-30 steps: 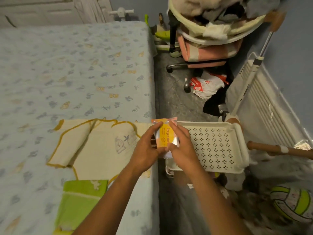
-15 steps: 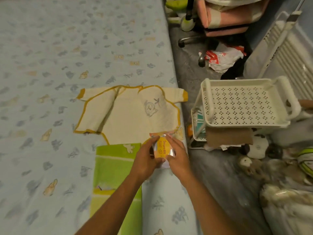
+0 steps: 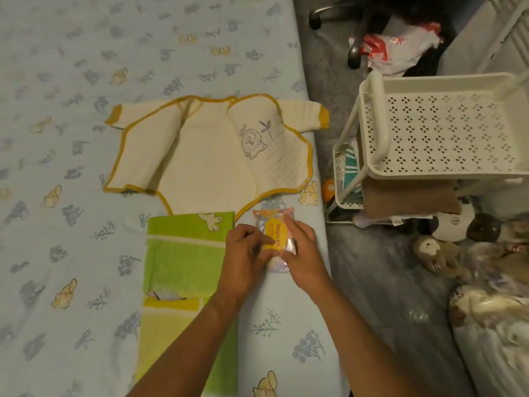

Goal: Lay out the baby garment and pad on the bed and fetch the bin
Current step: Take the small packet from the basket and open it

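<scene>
The bed (image 3: 86, 138) carries the garment (image 3: 206, 150) and green pad (image 3: 183, 253); both hands, left (image 3: 246, 250) and right (image 3: 303, 250), grip a small packet (image 3: 275, 233).

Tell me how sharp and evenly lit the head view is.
Head view: dim, warm light; the garment and packet in both hands are fairly sharp, the label barely readable; the right edge near the soft toys is smeared and darker; wide-angle bending curves the bed edge.
</scene>
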A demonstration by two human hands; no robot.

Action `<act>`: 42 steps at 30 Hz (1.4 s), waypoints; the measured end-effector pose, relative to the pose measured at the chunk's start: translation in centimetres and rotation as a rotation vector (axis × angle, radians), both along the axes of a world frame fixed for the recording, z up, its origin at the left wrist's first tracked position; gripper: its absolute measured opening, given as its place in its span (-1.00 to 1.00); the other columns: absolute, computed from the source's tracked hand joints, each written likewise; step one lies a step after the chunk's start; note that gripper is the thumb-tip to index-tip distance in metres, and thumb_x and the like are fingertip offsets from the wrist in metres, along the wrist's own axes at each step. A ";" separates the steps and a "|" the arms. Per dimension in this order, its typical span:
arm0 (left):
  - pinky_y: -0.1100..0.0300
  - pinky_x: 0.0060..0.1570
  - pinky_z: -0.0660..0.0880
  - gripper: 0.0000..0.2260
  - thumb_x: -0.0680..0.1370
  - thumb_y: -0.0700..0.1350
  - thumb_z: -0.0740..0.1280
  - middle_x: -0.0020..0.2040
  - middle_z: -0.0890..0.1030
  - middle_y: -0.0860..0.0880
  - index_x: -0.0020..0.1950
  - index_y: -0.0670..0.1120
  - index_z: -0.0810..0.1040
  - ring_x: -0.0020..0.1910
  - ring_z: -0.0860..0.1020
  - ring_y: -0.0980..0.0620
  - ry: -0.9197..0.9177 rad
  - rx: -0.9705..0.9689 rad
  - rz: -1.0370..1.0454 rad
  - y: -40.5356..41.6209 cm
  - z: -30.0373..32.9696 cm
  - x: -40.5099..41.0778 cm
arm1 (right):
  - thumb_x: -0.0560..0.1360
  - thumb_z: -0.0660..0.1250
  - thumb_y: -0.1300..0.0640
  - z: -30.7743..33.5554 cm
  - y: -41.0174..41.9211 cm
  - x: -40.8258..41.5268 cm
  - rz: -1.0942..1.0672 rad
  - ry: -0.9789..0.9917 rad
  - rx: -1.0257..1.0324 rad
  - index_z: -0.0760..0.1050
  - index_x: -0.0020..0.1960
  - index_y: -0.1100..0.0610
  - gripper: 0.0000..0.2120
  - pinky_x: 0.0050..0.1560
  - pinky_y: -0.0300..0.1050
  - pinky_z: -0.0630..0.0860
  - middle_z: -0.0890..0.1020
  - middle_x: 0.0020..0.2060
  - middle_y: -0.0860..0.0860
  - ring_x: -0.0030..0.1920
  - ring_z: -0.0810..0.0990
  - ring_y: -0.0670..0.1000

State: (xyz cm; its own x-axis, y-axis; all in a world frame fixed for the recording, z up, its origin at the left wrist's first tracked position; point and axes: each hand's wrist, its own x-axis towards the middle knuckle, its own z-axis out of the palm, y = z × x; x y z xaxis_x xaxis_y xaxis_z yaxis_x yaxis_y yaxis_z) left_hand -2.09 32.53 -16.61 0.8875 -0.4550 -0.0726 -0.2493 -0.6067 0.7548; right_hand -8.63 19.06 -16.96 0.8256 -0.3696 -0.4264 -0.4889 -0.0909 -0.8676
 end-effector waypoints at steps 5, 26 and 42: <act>0.53 -0.10 0.33 -0.93 0.44 -0.35 0.46 -0.20 0.53 -0.06 -0.22 -0.23 0.65 -0.08 0.45 0.38 -0.016 0.031 -0.040 -0.6 0.7 0.4 | 0.43 0.31 0.49 -0.1 -0.1 0.1 0.017 -0.004 0.001 0.24 0.49 -0.03 -0.25 0.18 -0.62 0.25 0.26 0.29 -0.06 0.36 0.33 -0.13; 0.25 -0.35 0.47 -0.86 0.47 -0.22 0.40 -0.38 0.65 -0.03 -0.29 -0.14 0.68 -0.40 0.56 0.13 0.290 -0.092 0.322 -5.7 -0.7 7.1 | 0.38 0.35 0.44 -1.5 -1.0 0.1 0.029 -0.019 0.019 0.17 0.50 -0.15 -0.14 0.13 -0.33 0.52 0.27 0.30 -0.09 0.28 0.38 -0.09; 0.39 -0.15 0.34 -0.44 0.33 -0.11 0.60 -0.14 0.33 0.00 0.30 0.13 0.58 -0.23 0.36 0.09 0.326 -0.154 0.010 -0.4 -2.7 2.3 | 0.40 0.35 0.49 -0.7 -1.3 0.9 0.137 0.071 -0.021 0.15 0.51 -0.13 -0.13 0.25 -0.08 0.52 0.19 0.28 -0.05 0.32 0.37 0.00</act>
State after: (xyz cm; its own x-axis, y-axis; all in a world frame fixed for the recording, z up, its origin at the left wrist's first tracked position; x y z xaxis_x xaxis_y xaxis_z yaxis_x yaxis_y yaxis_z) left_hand 0.18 32.08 -19.33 0.8334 -0.4742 -0.2839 0.0252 -0.4806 0.8766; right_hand -7.72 17.78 -17.64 0.8368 -0.2647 -0.4793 -0.5310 -0.1786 -0.8284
